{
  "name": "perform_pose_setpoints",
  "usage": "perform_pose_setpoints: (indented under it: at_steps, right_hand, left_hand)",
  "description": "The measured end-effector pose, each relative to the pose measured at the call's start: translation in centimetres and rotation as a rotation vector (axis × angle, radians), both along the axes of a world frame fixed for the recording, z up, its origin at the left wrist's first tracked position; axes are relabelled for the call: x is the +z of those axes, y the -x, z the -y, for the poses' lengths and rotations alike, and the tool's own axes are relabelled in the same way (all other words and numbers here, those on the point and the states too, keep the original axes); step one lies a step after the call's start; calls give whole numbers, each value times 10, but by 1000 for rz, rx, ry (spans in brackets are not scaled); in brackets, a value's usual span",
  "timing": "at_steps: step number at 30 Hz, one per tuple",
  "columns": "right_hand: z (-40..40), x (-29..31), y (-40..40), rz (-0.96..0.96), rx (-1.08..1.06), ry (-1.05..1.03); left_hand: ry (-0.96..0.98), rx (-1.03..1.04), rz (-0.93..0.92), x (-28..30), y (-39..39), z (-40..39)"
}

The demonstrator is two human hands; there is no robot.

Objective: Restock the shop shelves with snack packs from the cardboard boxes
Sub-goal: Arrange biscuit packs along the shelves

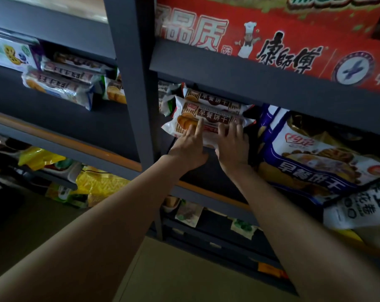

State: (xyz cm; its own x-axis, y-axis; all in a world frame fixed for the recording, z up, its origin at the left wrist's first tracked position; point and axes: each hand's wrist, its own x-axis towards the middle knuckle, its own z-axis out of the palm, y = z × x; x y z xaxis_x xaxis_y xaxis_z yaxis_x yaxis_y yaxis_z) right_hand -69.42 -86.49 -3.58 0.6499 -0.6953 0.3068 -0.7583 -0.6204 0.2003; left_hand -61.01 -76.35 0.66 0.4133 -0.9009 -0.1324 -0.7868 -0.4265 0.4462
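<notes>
Two hands on one biscuit pack (pixel 208 124), lowest of a small stack at the shelf (pixel 213 194) front, just past the fingertips. Left hand (pixel 190 147): fingers mostly straight, index laid on the pack face, pressing, no grip. Right hand (pixel 232 144): fingers bent over the pack's right half, thumb side hidden, so hold vs. press can't tell. Pack looks light, crinkly slick film, brittle biscuits inside; prob. best taken by both long edges w/ flat fingers, not the end seals. Second pack (pixel 213 101) sits directly above, touching. Big blue bag (pixel 308 164) just right of right hand. Shelf depth behind stack dark; cardboard boxes not in view.
</notes>
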Motion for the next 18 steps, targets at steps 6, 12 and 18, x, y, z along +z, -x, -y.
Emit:
perform_pose_setpoints:
  at_steps: [6,12,18]
  right_hand:
    - [9,25,-1,-78,70,-345]
    - [-9,20,-8,14,-8,-175]
    - [-20,2,-3,162,25,-126]
  left_hand:
    - [-41,-18,159,-13,-2,-6]
    - [27,62,107,-22,-4,-12]
    - [-91,41,61,-27,-9,-8]
